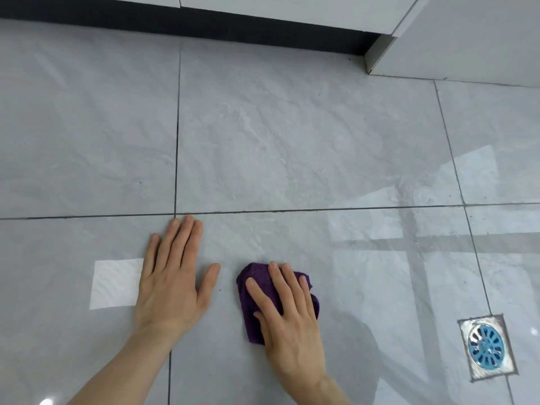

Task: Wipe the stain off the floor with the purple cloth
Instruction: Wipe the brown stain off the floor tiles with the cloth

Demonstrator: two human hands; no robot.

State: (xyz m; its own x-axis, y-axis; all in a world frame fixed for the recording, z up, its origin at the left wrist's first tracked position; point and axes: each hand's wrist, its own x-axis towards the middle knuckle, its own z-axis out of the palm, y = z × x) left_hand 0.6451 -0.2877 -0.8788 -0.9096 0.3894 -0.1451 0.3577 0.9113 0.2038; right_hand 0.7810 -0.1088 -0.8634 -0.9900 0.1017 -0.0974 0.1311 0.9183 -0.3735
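Note:
A crumpled purple cloth lies on the grey tiled floor near the bottom middle of the head view. My right hand rests flat on top of the cloth, fingers spread, pressing it onto the tile. My left hand lies palm down on the bare floor just left of the cloth, fingers together and pointing away from me, holding nothing. A tiny dark speck sits between my two hands. Any stain under the cloth is hidden.
A blue round floor drain in a metal square sits at the lower right. White cabinets with a dark toe-kick run along the far edge, with a cabinet corner at the upper right. Dark grout lines cross the tiles.

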